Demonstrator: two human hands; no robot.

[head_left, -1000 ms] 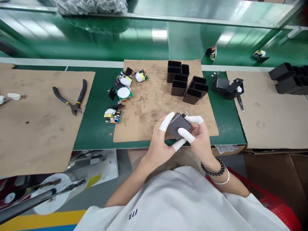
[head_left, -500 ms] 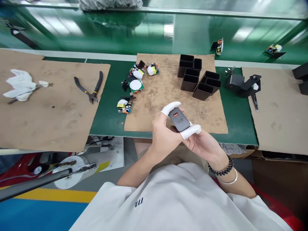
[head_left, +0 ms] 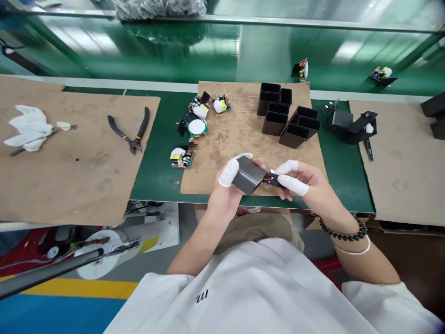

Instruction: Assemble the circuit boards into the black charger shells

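My left hand [head_left: 227, 183] is closed around a black charger housing [head_left: 249, 175], tilted above the front edge of the cardboard. White finger cots cover some fingertips on both hands. At the housing's right end, my right hand [head_left: 302, 181] pinches a small black end piece [head_left: 275, 179], with a bit of red wire showing where it meets the housing. Whether the two parts are joined cannot be made out. Beyond my hands, several open black housings [head_left: 274, 118] stand upright on the cardboard [head_left: 232, 144].
Several circuit boards [head_left: 197, 126] lie left of the cardboard. Farther left are cutting pliers [head_left: 132, 134] and a white cloth [head_left: 29, 126]. On the right sit black plug housings [head_left: 342, 121] and a slim black tool [head_left: 369, 150]. More boards [head_left: 381, 73] rest at the back ledge.
The housing has turned from its flat end face to its long side. My right hand has shifted right and now pinches the end piece; my left hand has moved slightly left.
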